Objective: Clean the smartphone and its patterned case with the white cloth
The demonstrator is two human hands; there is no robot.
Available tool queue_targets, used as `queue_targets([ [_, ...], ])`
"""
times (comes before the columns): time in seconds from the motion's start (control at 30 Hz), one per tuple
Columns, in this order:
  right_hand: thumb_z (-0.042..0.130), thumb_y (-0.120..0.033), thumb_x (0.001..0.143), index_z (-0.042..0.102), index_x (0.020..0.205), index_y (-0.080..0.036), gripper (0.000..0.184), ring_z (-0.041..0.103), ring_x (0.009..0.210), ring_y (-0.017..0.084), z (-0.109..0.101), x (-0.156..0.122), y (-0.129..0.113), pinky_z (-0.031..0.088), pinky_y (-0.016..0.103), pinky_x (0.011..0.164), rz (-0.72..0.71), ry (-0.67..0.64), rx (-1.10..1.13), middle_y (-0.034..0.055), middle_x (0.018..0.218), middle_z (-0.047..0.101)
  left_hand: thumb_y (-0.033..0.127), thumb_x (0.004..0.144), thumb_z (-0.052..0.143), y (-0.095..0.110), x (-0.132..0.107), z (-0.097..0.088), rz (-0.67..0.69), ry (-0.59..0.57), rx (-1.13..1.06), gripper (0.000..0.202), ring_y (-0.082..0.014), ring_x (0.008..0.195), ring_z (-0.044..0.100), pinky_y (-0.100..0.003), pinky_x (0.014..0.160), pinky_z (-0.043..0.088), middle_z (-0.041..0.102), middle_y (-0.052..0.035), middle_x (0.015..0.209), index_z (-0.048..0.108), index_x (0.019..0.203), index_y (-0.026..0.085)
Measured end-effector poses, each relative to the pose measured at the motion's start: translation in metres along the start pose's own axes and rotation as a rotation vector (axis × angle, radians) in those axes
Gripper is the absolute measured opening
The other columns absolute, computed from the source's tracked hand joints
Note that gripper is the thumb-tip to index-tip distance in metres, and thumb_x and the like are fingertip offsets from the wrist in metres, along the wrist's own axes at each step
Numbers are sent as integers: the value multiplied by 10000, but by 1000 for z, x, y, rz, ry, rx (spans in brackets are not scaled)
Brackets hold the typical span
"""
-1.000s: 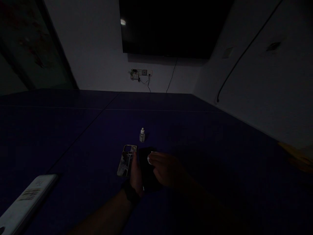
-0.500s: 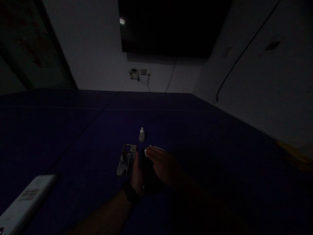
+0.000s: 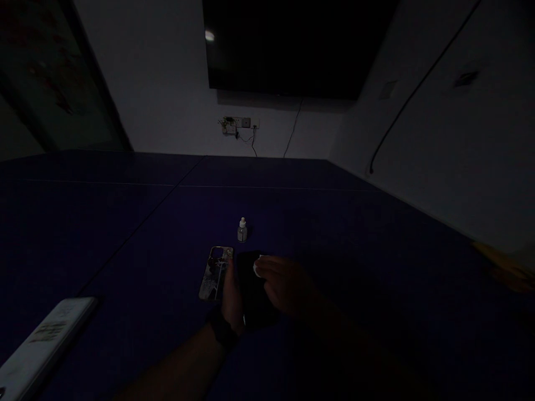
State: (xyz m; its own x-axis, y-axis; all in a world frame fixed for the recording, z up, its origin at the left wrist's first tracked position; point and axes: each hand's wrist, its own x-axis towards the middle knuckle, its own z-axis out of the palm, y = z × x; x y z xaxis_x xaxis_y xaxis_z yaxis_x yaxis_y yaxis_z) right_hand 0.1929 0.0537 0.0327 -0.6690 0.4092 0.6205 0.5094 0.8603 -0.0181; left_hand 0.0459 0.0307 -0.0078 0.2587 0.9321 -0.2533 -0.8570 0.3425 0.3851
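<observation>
The room is very dark. A black phone (image 3: pixel 251 289) lies flat on the dark blue table (image 3: pixel 355 250). My left hand (image 3: pixel 231 298) presses along the phone's left edge, fingers stretched out; a dark band sits on that wrist. My right hand (image 3: pixel 284 287) rests over the phone with its fingers closed on a small white pad (image 3: pixel 256 270), which touches the phone's upper part. A patterned phone case (image 3: pixel 215 273) lies just left of my left hand. A small clear dropper bottle (image 3: pixel 242 230) stands upright a little beyond the phone.
A long white object (image 3: pixel 42 342) lies at the table's near left. A dark screen (image 3: pixel 292 44) hangs on the far wall above a socket with cables (image 3: pixel 242 125). Another wall runs close along the table's right side.
My right hand with the white pad slid up to the phone's top edge half a second ago and has come back down toward me. The left hand has stayed in place.
</observation>
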Motion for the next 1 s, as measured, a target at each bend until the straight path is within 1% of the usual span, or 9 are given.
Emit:
queue_targets([
  [0.13,477,-51,808,726,1060,-123,362,706,1073,203,7,0,-4,579,337,970,-56,27,30,120,1103,760,603,867,613,-2,9,-7,47,10,-47,553,-284,1016,687,-374,940,518,748,-126,990,722,1094,111],
  [0.3,475,-37,800,708,1139,-93,415,680,1135,213,9,4,-9,554,370,1021,-94,19,53,143,1181,733,548,884,627,-3,12,-9,33,44,-112,460,-239,936,701,-312,858,542,741,-94,899,730,1008,116],
  [0.43,481,0,766,679,1217,-83,500,648,1194,231,13,4,-8,545,390,1043,-17,-8,31,152,1266,694,535,921,583,-1,5,-2,-2,86,-103,451,-214,890,713,-288,838,542,743,-87,860,733,980,114],
  [0.53,466,25,763,672,1233,-85,525,638,1212,238,15,2,-4,545,397,1048,46,-2,-15,150,1283,684,530,939,555,0,-1,5,-13,145,-47,461,-236,931,717,-323,892,533,755,-95,885,733,1032,115],
  [0.6,461,27,771,665,1248,-89,532,635,1216,240,13,1,-1,547,402,1047,85,-8,-37,151,1289,680,561,940,530,0,-5,7,-16,120,-18,509,-266,988,710,-362,934,521,761,-113,953,723,1095,117],
  [0.7,485,-3,790,664,1253,-108,507,643,1203,242,7,-1,5,558,404,1027,117,-51,-45,149,1282,684,637,921,498,0,-7,8,-56,23,18,619,-306,1021,702,-407,936,519,753,-143,1034,696,1176,109],
  [0.83,506,-42,815,715,1132,-132,390,688,1119,222,0,-4,13,572,363,985,67,-61,-59,129,1187,732,684,895,494,1,-8,6,-79,-70,68,699,-329,991,707,-431,881,536,744,-163,1066,649,1268,113],
  [0.9,513,-53,821,724,1096,-139,357,702,1082,213,-2,-6,15,581,342,957,42,-78,-57,124,1159,743,696,886,496,2,-8,6,-72,-67,67,712,-328,969,711,-430,857,542,744,-165,1060,646,1271,116],
  [1.0,521,-64,819,719,1098,-137,350,708,1058,212,-5,-6,16,588,337,933,1,-118,-29,127,1143,747,700,879,503,3,-8,7,-70,-29,51,713,-322,965,709,-429,857,542,741,-167,1057,656,1252,112],
])
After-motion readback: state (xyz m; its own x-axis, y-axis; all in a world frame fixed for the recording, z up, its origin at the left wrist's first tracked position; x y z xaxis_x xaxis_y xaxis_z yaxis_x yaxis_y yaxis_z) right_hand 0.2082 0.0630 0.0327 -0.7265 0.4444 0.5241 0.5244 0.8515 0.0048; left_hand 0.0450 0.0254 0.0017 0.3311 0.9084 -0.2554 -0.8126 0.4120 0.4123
